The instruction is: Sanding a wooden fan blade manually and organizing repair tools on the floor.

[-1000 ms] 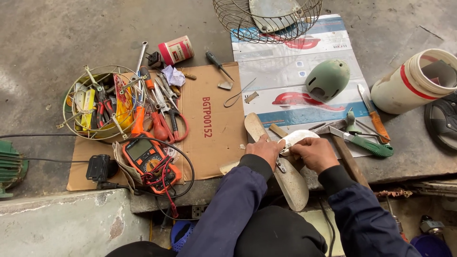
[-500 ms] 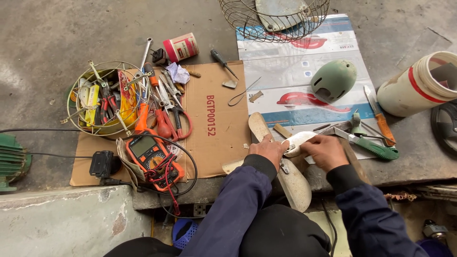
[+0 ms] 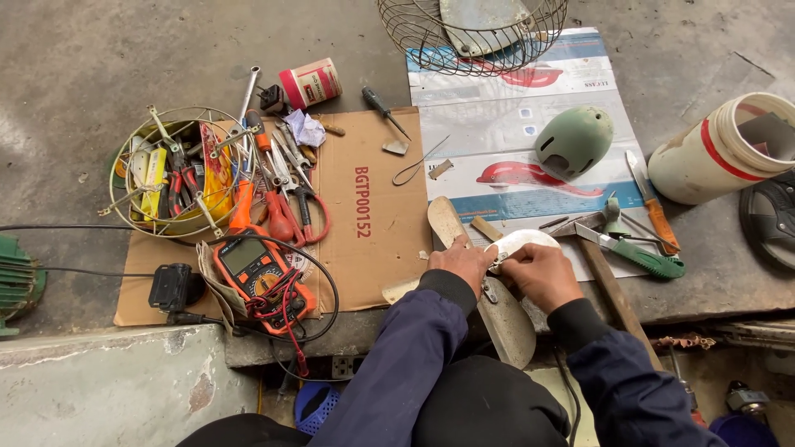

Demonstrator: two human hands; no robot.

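1. The left hand (image 3: 460,261) grips the hub end of a cream fan blade (image 3: 507,319), its fingers clenched around the part where the blades meet.
2. The right hand (image 3: 540,273) pinches a white rounded blade piece (image 3: 523,240) at the same spot, fingers closed on its edge; the two hands touch.
3. The fan blade lies just right of the brown cardboard sheet (image 3: 377,240), one blade overlapping its right edge and another running back toward the person's lap.
4. On the cardboard sheet's left part sit an orange multimeter (image 3: 258,273) with red and black leads, and pliers with red handles (image 3: 286,203).
5. A round wire tray of tools (image 3: 175,172) overlaps the sheet's left edge.
6. Right of the sheet, on a printed carton, rests a green domed motor cover (image 3: 575,141); farther right lie a green-handled tool (image 3: 642,255) and a white bucket (image 3: 720,149).
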